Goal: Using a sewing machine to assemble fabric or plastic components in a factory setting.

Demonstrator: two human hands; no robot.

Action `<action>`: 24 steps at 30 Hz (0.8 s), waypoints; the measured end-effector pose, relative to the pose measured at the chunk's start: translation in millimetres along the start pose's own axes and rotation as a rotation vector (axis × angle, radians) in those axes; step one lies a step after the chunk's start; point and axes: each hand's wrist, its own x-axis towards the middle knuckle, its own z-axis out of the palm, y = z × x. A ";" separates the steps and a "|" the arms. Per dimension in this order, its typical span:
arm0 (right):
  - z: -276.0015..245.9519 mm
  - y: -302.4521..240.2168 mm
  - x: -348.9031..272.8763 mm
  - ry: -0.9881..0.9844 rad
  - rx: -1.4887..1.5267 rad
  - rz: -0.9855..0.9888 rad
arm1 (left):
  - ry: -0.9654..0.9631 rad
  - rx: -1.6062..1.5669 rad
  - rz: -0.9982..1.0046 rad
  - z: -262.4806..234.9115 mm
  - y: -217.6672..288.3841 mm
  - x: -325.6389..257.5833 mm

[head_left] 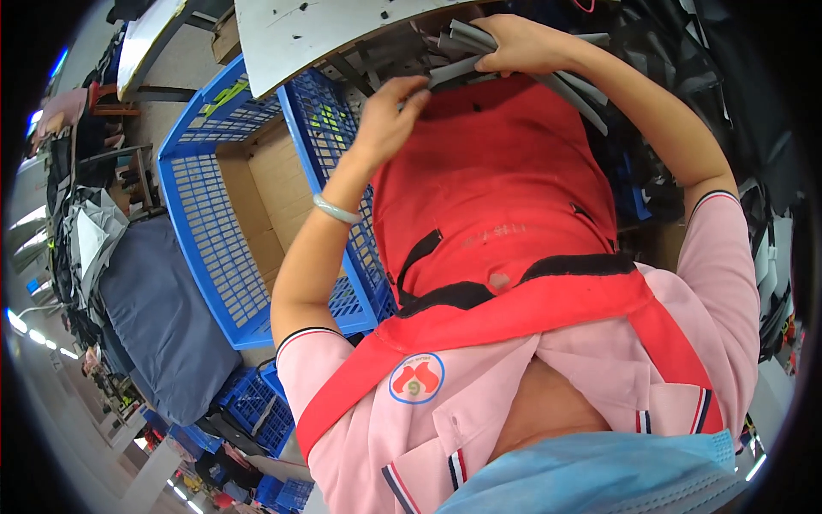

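My right hand (524, 43) is closed around a bundle of grey flat strips (572, 86) at the top of the view, just under the edge of a grey table (291, 34). The strips fan out to both sides of the fist. My left hand (390, 116), with a pale green bangle on its wrist, pinches the end of one grey strip (451, 72) that sticks out of the bundle to the left. Both hands are raised above my red apron (497, 197), which fills the middle of the view.
A large blue plastic crate (205, 248) lined with cardboard stands to my left, right beside the table. A dark grey fabric pile (163, 317) lies beyond it. More blue crates (257, 411) sit at lower left. Dark material is stacked at the right.
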 end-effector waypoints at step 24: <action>56.2 6.3 -49.9 0.183 0.667 -0.223 | -0.249 -0.561 -0.225 -34.6 121.8 45.8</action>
